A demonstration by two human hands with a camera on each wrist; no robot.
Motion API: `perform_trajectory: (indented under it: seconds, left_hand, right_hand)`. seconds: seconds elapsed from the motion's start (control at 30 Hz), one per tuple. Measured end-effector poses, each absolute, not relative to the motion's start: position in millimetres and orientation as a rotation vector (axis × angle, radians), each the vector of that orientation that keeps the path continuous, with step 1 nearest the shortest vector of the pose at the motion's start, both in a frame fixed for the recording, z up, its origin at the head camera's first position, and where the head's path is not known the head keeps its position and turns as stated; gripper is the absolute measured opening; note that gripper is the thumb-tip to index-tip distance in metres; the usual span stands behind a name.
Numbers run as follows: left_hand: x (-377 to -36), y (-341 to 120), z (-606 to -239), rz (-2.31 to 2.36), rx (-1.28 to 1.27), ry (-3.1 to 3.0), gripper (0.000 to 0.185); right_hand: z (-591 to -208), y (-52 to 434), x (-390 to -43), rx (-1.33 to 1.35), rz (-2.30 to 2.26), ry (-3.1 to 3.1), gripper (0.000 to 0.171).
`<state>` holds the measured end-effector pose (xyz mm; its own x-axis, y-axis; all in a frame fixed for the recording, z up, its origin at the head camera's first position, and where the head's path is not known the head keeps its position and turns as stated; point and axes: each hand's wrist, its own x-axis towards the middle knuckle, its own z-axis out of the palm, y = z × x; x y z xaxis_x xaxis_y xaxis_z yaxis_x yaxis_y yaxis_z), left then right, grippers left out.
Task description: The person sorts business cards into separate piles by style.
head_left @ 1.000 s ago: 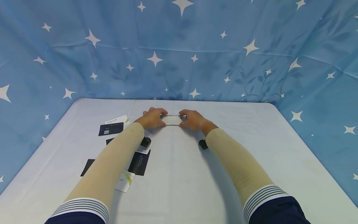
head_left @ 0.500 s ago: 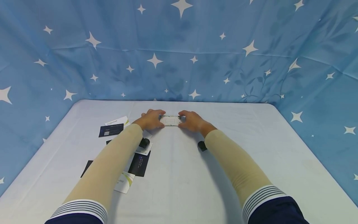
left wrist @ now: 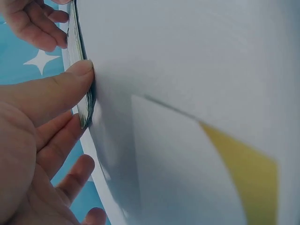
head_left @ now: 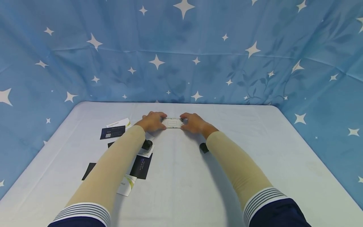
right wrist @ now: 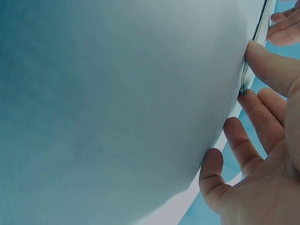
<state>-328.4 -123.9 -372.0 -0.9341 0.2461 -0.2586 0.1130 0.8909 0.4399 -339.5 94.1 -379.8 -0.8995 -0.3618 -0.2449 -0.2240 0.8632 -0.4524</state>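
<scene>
A stack of business cards (head_left: 172, 123), white on top with a leafy border, lies flat near the far middle of the table. My left hand (head_left: 154, 121) pinches its left end, and my right hand (head_left: 195, 123) pinches the right end. In the left wrist view, the thumb is on the near long edge of the stack (left wrist: 87, 108), with fingers at the far side. The right wrist view has the right thumb and index finger across the other end of the stack (right wrist: 244, 79), the remaining fingers spread along the table.
Loose cards lie on the left: a black one with a QR code (head_left: 112, 132), a plain black one (head_left: 141, 166) and a white one with a green curve (head_left: 126, 185). My left forearm (head_left: 109, 171) covers some. A starry blue curtain (head_left: 181, 78) hangs behind the table.
Both hands and the card stack have shifted slightly left. The pinch at each end looks the same, and the loose cards have stayed where they were.
</scene>
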Motion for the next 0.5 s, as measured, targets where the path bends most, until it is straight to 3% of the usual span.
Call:
perform_trajectory:
  seconds: [0.5]
  left_hand:
    - [-323.8,-118.4,-370.9,0.55,0.239,2.772,0.06]
  right_hand:
    - [-380.4,94.8,-336.2,-0.455,-0.635,2.736,0.066]
